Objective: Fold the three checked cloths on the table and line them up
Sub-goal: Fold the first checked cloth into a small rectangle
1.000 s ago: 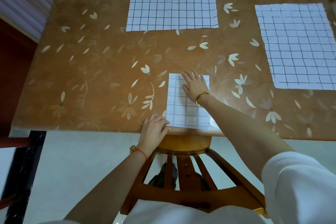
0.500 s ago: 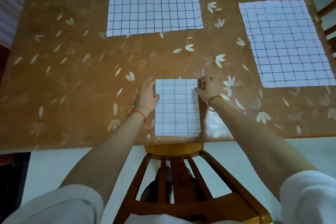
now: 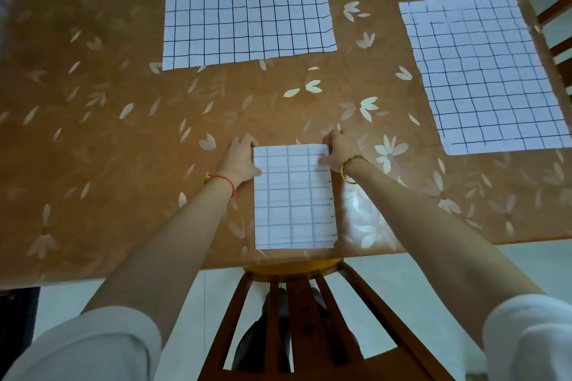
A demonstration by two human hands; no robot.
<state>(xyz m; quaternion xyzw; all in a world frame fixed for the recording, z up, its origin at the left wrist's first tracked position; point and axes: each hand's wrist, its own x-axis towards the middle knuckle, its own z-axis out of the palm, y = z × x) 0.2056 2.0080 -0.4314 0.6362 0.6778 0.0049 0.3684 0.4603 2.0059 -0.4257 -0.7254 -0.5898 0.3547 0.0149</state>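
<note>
A checked cloth folded into a narrow rectangle (image 3: pixel 294 201) lies at the table's front edge, straight ahead of me. My left hand (image 3: pixel 240 159) pinches its far left corner, thumb on top. At the far right corner, my right hand (image 3: pixel 337 150) pinches the cloth the same way. Two more checked cloths lie flat and unfolded: one at the back middle (image 3: pixel 247 6), the other at the right (image 3: pixel 483 77), reaching the table's right side.
The table (image 3: pixel 108 133) has a brown glossy top with a pale flower pattern. A wooden chair (image 3: pixel 294 318) is tucked under the front edge just below the folded cloth. Part of another chair (image 3: pixel 554 9) shows at the far right.
My right hand lifted off the middle of the folded cloth and went to its far right corner. My left hand moved from the near left corner up to the far left corner.
</note>
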